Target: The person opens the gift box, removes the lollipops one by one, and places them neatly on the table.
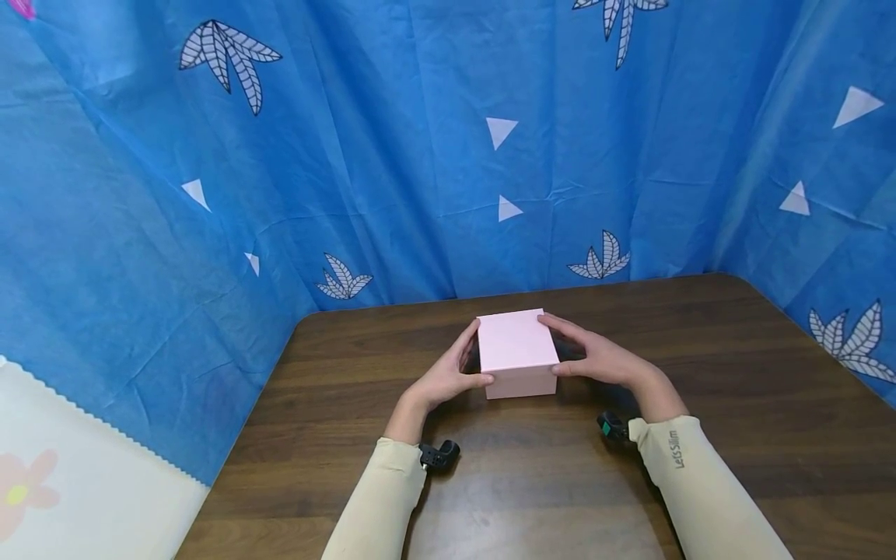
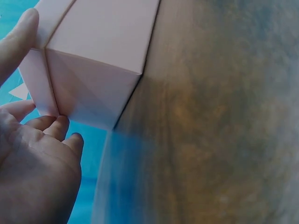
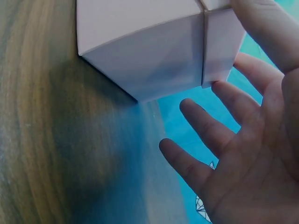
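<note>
A pale pink box [image 1: 521, 381] stands on the wooden table with its lid [image 1: 516, 340] on; a thin seam runs between lid and base. My left hand [image 1: 448, 377] grips the lid at its left side, thumb on the front face and fingers toward the back corner. On the opposite side my right hand [image 1: 602, 358] holds the lid likewise, its thumb at the front right corner and a fingertip at the back. In the right wrist view, the lower fingers [image 3: 205, 126] of that hand spread away from the box. The inside of the box is hidden.
The brown wooden table [image 1: 364, 365] extends around the box. A blue patterned curtain [image 1: 420, 155] hangs behind the table and along its sides. A white flowered cloth [image 1: 84, 467] lies at the lower left. Dark wrist devices [image 1: 439, 456] sit at both sleeve cuffs.
</note>
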`<move>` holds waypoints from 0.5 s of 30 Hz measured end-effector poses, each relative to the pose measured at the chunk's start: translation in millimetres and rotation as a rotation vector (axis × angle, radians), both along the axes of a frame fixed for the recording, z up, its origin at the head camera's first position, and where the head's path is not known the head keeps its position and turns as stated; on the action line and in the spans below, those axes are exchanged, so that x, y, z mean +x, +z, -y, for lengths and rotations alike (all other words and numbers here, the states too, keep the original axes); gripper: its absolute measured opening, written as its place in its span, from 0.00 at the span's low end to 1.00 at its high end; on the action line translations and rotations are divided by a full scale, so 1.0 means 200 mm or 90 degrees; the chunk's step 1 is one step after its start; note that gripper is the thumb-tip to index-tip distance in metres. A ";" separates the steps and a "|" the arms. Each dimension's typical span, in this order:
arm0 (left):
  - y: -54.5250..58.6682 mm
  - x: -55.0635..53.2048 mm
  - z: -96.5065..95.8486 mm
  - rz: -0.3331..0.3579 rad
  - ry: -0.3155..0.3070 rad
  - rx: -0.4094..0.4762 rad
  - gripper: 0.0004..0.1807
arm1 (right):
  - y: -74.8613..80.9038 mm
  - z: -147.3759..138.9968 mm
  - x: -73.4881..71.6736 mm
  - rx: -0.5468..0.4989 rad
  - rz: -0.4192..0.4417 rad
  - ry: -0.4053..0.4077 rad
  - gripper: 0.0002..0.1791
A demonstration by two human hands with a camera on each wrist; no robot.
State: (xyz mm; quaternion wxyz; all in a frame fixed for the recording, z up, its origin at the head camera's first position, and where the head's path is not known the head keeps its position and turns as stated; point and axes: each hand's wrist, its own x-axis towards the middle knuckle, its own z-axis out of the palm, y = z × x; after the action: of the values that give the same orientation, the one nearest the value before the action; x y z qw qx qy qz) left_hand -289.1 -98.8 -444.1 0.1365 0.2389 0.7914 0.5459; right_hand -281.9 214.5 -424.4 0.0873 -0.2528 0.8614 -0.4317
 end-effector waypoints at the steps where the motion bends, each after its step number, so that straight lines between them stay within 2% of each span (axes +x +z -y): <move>1: 0.00 0.00 0.00 -0.001 0.003 0.000 0.58 | 0.00 0.00 0.00 -0.004 -0.003 0.001 0.50; 10: 0.03 0.00 -0.01 -0.013 0.015 0.004 0.57 | 0.03 0.00 0.01 -0.024 -0.023 0.007 0.48; 15: 0.04 0.01 0.00 -0.019 0.004 0.017 0.57 | 0.03 0.00 0.01 -0.025 -0.024 0.006 0.49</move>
State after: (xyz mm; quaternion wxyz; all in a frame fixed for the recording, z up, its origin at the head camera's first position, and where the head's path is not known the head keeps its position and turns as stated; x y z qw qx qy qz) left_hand -286.7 -98.1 -436.1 0.1196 0.2460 0.7869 0.5531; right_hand -279.4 214.8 -417.4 0.0679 -0.2664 0.8533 -0.4431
